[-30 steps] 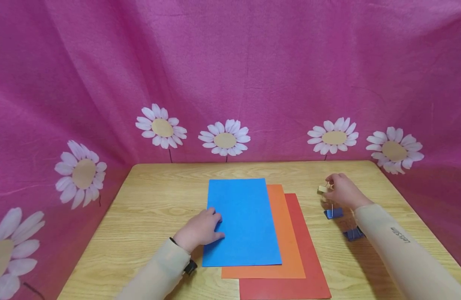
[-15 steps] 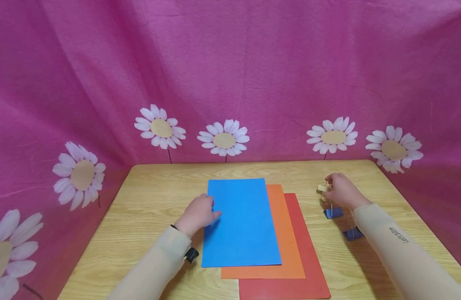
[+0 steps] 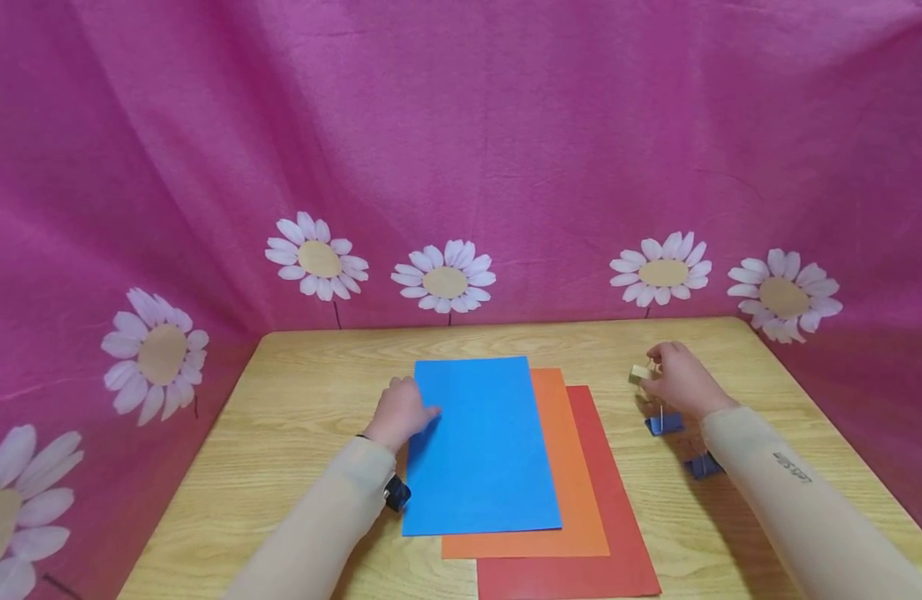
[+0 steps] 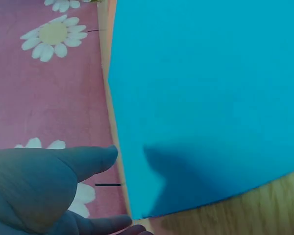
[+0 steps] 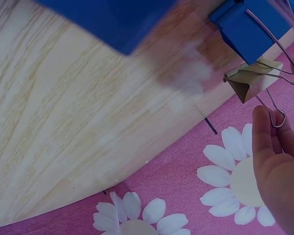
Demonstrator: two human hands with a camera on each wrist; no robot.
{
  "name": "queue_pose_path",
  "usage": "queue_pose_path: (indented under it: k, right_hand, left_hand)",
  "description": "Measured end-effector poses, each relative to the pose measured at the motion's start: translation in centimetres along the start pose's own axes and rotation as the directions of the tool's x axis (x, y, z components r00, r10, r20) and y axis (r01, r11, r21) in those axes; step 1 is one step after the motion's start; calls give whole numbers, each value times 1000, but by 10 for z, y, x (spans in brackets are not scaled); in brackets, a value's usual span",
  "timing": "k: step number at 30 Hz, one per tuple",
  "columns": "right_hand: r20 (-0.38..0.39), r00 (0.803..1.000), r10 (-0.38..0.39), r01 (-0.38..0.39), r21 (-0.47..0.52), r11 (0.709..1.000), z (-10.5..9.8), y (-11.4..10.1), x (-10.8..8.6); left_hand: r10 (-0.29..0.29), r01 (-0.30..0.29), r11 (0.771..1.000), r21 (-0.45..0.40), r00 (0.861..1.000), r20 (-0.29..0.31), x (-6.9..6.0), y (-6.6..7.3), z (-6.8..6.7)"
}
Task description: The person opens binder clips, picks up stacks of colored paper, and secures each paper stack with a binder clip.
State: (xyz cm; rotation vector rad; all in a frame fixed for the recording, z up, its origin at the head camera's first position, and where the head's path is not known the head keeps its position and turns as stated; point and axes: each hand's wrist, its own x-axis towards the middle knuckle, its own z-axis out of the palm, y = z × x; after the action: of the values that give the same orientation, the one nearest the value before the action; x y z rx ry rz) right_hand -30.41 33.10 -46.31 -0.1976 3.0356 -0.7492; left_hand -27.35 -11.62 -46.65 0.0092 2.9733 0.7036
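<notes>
A blue sheet point(image 3: 476, 450) lies on top of an orange sheet point(image 3: 573, 467), which overlaps a red sheet point(image 3: 618, 517), each offset to the right and nearer. My left hand point(image 3: 401, 412) is at the blue sheet's left edge, thumb over it. In the left wrist view, thumb and fingers point(image 4: 95, 225) are spread apart with nothing gripped. My right hand point(image 3: 682, 381) pinches a small yellow binder clip point(image 5: 252, 81) by its wire handles. Close to that hand on the table are a blue binder clip point(image 3: 663, 425) and another dark blue binder clip point(image 3: 704, 465), partly hidden by the sleeve.
The wooden table point(image 3: 303, 375) has a pink curtain point(image 3: 506, 167) with white flowers behind it and along its sides. A black device point(image 3: 397, 492) is strapped at the left wrist.
My left hand has slid away from me along the blue sheet's left edge, and its fingers have drawn back off the top. The right hand and yellow clip have barely moved.
</notes>
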Motion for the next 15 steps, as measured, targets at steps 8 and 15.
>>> queue_pose_path:
  k: [8, 15]
  right_hand:
    - [-9, 1000, -12, 12, -1, 1000, -2, -3, -3]
    - [-17, 1000, -19, 19, -5, 1000, -4, -1, -4]
  left_hand:
    - [-73, 72, 995, -65, 997, -9, 7, 2, 6]
    - [-66, 64, 997, -32, 997, -41, 10, 3, 10]
